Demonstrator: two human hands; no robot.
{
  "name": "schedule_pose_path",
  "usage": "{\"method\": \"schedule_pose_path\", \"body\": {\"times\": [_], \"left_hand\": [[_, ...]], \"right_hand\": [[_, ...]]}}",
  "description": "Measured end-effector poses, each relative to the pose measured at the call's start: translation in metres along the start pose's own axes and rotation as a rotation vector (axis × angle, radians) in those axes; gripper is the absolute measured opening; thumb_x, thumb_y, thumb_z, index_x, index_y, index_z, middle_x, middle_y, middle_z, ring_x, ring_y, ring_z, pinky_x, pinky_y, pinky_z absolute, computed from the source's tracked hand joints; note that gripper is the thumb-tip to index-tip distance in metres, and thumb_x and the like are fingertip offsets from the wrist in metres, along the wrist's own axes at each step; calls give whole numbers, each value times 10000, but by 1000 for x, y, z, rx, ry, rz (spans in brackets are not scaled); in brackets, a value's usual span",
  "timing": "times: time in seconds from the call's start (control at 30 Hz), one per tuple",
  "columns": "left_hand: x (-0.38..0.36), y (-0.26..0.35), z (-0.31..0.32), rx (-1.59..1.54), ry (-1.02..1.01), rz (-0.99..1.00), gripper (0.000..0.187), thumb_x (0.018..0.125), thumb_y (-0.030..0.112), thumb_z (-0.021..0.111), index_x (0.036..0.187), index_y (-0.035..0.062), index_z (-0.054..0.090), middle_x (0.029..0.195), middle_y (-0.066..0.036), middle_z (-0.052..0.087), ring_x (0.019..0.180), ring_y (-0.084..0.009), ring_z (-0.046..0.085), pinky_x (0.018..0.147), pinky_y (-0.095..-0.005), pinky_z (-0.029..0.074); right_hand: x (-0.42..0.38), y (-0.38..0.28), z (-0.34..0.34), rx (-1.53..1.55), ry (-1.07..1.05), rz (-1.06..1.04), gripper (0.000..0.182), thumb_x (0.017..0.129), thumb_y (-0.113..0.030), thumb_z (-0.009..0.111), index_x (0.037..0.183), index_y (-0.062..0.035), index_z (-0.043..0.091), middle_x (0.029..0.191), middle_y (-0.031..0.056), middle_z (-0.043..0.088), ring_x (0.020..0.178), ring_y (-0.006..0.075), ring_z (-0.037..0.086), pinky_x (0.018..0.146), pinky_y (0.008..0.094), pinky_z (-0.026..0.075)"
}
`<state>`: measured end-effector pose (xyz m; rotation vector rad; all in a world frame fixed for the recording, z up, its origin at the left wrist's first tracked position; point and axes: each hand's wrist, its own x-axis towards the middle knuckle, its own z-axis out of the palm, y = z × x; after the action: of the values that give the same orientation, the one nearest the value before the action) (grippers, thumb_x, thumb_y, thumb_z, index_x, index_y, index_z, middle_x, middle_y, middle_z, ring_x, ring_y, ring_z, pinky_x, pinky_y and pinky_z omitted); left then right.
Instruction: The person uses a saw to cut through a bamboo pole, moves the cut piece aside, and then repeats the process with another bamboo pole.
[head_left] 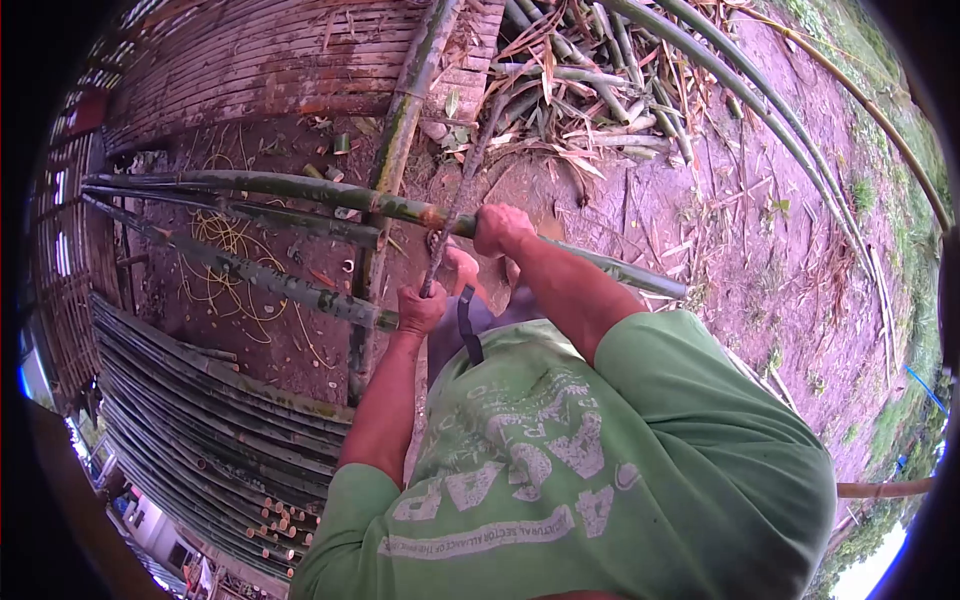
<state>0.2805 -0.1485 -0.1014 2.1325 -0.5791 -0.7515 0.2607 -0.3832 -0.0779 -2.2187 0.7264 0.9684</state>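
My left hand (pixel 422 306) is closed around the handle end of a long, narrow machete (pixel 466 180). Its dark blade points up and away from me and crosses over a green bamboo pole (pixel 300 188) near a brownish joint. My right hand (pixel 503 230) grips that same pole just to the right of the blade, with the fingers wrapped over it. The pole rests across an upright-looking mossy bamboo beam (pixel 400 130) and runs on to the right beyond my hand. Below it, a second bamboo pole (pixel 290 288) ends near my left wrist. My bare foot (pixel 462 265) shows under the blade.
A heap of cut bamboo pieces (pixel 600 80) lies ahead on muddy ground. Many stacked bamboo poles (pixel 220 430) fill the lower left. Yellow cord (pixel 225 235) lies tangled on the ground. A slatted bamboo platform (pixel 250 60) stands upper left; long bent poles (pixel 770 100) arch at right.
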Motion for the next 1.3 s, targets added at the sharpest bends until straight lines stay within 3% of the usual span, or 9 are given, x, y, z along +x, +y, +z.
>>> {"method": "schedule_pose_path", "body": {"times": [0.1,0.2,0.4,0.63,0.87,1.0,1.1,1.23,1.3], "left_hand": [[-6,5,0,54,10,-29,131,785,147,556,776,17,569,622,-219,562,618,-430,587,561,-503,439],[-10,116,-49,218,-55,-101,109,780,109,543,767,1,555,582,-204,530,567,-405,570,545,-466,441],[-105,191,-125,293,-196,-447,163,749,116,553,809,-32,585,619,-249,553,595,-408,594,563,-464,446],[40,106,-19,266,-88,-199,100,710,94,585,701,-5,582,618,-214,584,597,-380,611,545,-456,448],[-3,-5,12,48,92,-14,186,762,137,586,640,51,475,528,-152,487,506,-329,529,522,-432,440],[-9,92,-34,185,-9,-129,129,770,124,560,716,7,540,562,-198,519,554,-388,557,546,-441,438],[-74,155,-96,300,-161,-328,151,764,123,567,733,-24,561,617,-238,562,612,-414,590,571,-463,446],[-110,174,-118,342,-200,-398,159,761,121,569,741,-36,573,642,-260,574,627,-415,604,575,-464,449],[-85,152,-103,389,-164,-301,153,752,113,573,743,-39,582,653,-264,580,634,-413,609,583,-463,456]], "right_hand": [[-5,-4,-5,-14,14,25,269,731,-142,632,981,-73,702,1030,148,677,982,299,657,839,372,530],[-9,-6,0,-10,19,49,277,723,-143,647,986,-76,702,1039,142,676,996,287,654,840,367,529],[-15,-8,-4,28,0,48,281,703,-143,677,975,-78,700,1057,135,672,1012,285,647,838,368,533],[-15,-4,-2,-2,36,6,308,716,-192,664,1001,-77,684,1066,151,661,999,296,650,832,378,535],[-5,3,7,13,33,-19,274,706,-152,639,961,-69,698,1014,154,677,978,304,657,803,379,538],[-8,-1,10,11,36,3,269,716,-143,629,967,-78,703,1014,150,681,972,294,661,808,375,537],[-9,-3,8,16,39,12,270,723,-146,630,975,-85,703,1028,147,679,980,291,659,820,373,535],[-14,-5,1,24,11,13,278,727,-164,637,987,-89,699,1044,143,675,998,285,652,839,372,528],[-13,-4,0,11,31,-6,282,731,-175,633,992,-87,694,1038,143,675,984,289,655,836,377,528]]}}
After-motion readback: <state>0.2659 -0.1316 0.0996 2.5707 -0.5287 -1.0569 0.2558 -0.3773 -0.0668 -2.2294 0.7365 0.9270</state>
